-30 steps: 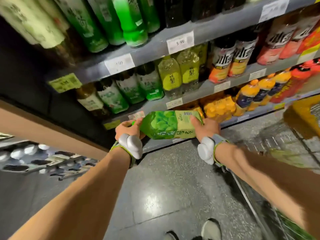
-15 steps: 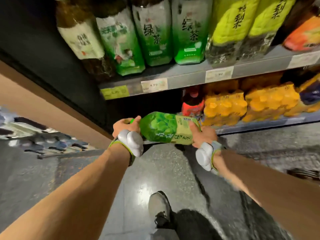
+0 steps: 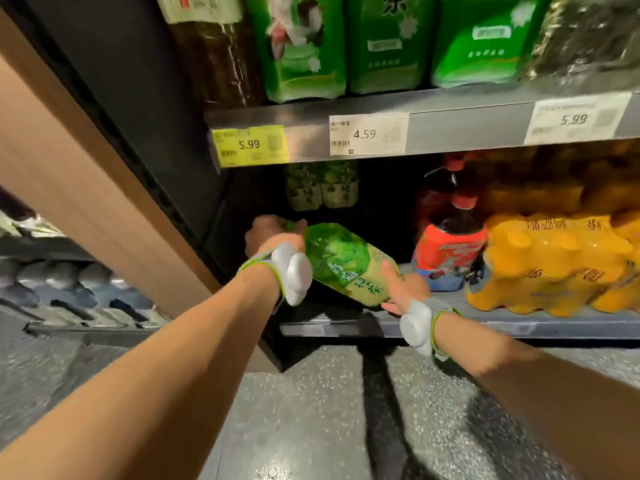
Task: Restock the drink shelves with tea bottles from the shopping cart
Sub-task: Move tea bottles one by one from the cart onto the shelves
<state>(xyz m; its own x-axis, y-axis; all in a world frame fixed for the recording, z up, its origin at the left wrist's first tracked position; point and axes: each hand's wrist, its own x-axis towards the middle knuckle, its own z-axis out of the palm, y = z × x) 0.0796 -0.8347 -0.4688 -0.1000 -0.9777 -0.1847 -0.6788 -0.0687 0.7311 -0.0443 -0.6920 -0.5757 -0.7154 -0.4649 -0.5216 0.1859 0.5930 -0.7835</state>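
Green plastic tea bottle with the plum-print label: held nearly on its side, cap end left and raised, base end right and low, at the mouth of the bottom grey metal shelf. Tilt reads as a feed angle, since standing upright it would likely foul the shelf above on the way in.

Left hand is wrapped round the neck end, steering. Right hand is under and against the base; thumb lies straight along the label, other fingers hidden under the bottle, so whether it grips or just props, I cannot tell.

Room: dark open slot straight behind the bottle. Two pale-green tea bottles of the same label stand at the back, so the new one goes in front of them. Right limit: dark cola-type bottle with red label and red cap, near the right hand, then shrink-wrapped orange drink multipacks. Left limit: black shelf side panel.

Overhead: upper grey shelf lip with yellow price tag and white price tag. Judgement: little headroom, so upright it only once well inside.
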